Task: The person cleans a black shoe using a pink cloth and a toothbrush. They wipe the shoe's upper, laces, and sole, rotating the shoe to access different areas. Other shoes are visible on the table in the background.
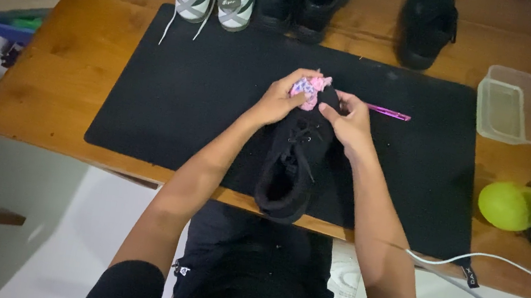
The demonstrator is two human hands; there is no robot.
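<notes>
- Your left hand (278,103) has its fingers closed on a pink cloth (309,90), pressed to the toe of a black shoe (294,163).
- Your right hand (351,121) fingers grip the shoe's toe side.
- Shoe lies on the black mat (183,97), heel at the tabletop (79,56) near edge.
- Pink pen (388,112) just beside the right hand.

A wooden worktop (78,70) with a black mat (204,93) across its middle stands on a pale, dimly lit floor (42,236), its far edge lined with shoes and a clear plastic tub (512,106) at the right.
</notes>
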